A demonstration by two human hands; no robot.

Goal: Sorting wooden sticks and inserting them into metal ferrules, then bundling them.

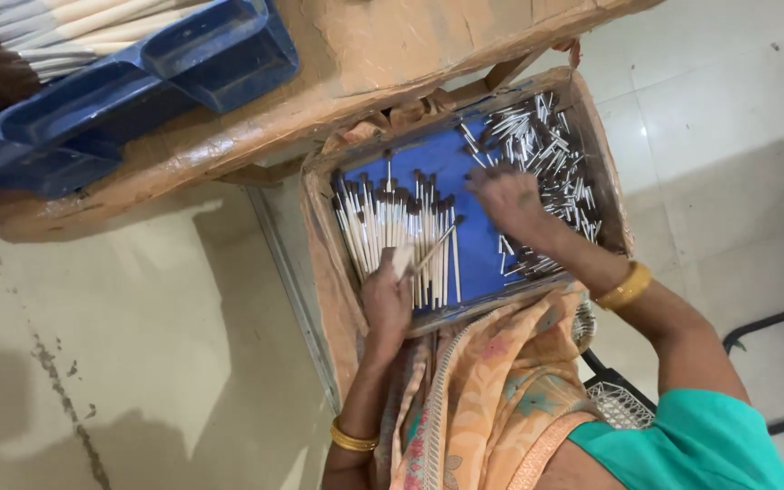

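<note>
Teal sleeve [710, 445] and orange patterned cloth [492, 399] nearest my camera. Left hand [387, 295] grips one wooden stick [436, 247], long axis slanting up-right over row of dark-tipped sticks [392, 231] at tray's [465, 163] left side. Right hand [506, 198], fingers curled down, digs into metal ferrules [546, 154] heaped at right edge; grip unclear. Blue-lined tray rests on lap; pale tiled floor [728, 109] beyond.

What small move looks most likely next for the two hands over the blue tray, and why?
Probably the right hand lifts one metal cap from the loose pile of caps toward the left hand. The left hand holds a pale stick angled up over the row of sticks in the tray, while the right hand's fingers rest at the pile's edge.
</note>
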